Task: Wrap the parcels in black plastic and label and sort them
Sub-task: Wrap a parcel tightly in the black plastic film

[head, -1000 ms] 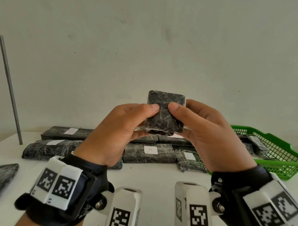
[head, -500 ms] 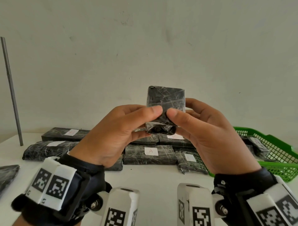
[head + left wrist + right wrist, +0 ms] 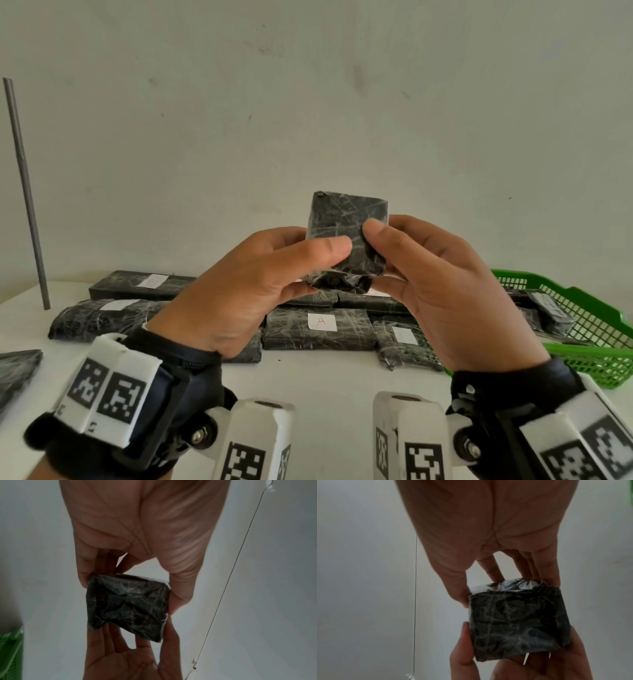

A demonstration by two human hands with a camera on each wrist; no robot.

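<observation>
I hold a small black-wrapped parcel point(image 3: 347, 240) up above the table point(image 3: 325, 377), my left hand point(image 3: 253, 291) and right hand point(image 3: 442, 291) both pinching it, thumbs in front, fingers behind.

**One letter legible**

A red handwritten "A" stands on the white label point(image 3: 322, 322) of a black-wrapped parcel point(image 3: 291, 330) lying on the counter point(image 3: 325, 377). Left of and behind that parcel, another parcel's label point(image 3: 151, 281) bears a faint red mark, unreadable. Labels on neighbouring parcels look blank or blurred.
</observation>
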